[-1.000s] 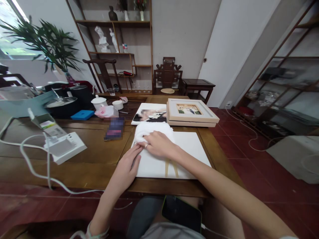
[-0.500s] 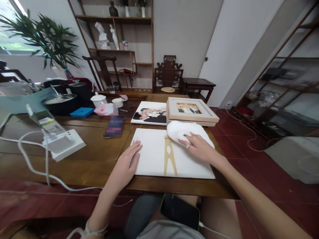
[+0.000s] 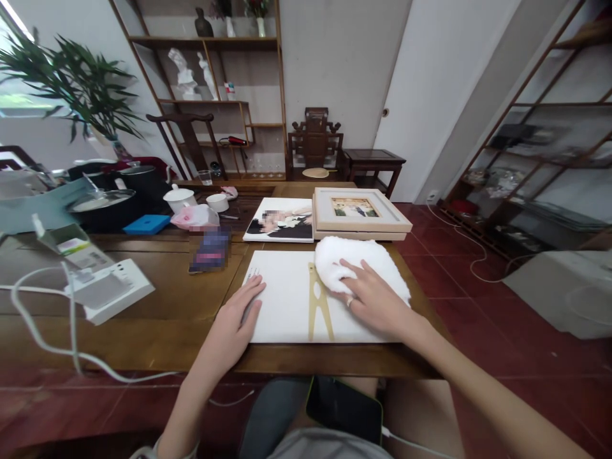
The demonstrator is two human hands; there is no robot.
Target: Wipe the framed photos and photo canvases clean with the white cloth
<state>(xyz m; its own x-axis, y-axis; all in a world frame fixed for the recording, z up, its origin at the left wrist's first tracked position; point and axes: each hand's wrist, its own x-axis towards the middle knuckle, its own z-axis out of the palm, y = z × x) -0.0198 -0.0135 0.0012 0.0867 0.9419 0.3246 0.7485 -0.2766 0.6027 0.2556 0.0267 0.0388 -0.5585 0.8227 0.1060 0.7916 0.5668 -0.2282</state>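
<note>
A white picture panel (image 3: 282, 299) lies on the table in front of me, with a tan A-shaped easel stand (image 3: 316, 312) on its upper side. My left hand (image 3: 239, 312) rests flat on the panel's left edge, fingers stretched out. On the panel's right half, my right hand (image 3: 375, 296) presses into a bunched, fluffy white cloth (image 3: 329, 255). Its index and middle fingers show on top of the cloth, and a ring is on one finger. The cloth covers the panel's upper right corner and touches the top of the stand.
Behind the panel lie a photo print (image 3: 282, 223) and stacked light wood frames (image 3: 396, 220). To the left are a blurred dark phone-like object (image 3: 209, 248), an open white box (image 3: 119, 290) with cables, a blue box (image 3: 146, 224) and a pot (image 3: 102, 210). A black phone (image 3: 342, 408) rests on my lap.
My right hand has shifted down toward me on the cloth, and its fingers are more spread. The cloth now lies wider over the panel's right side. My left hand stays on the edge.
</note>
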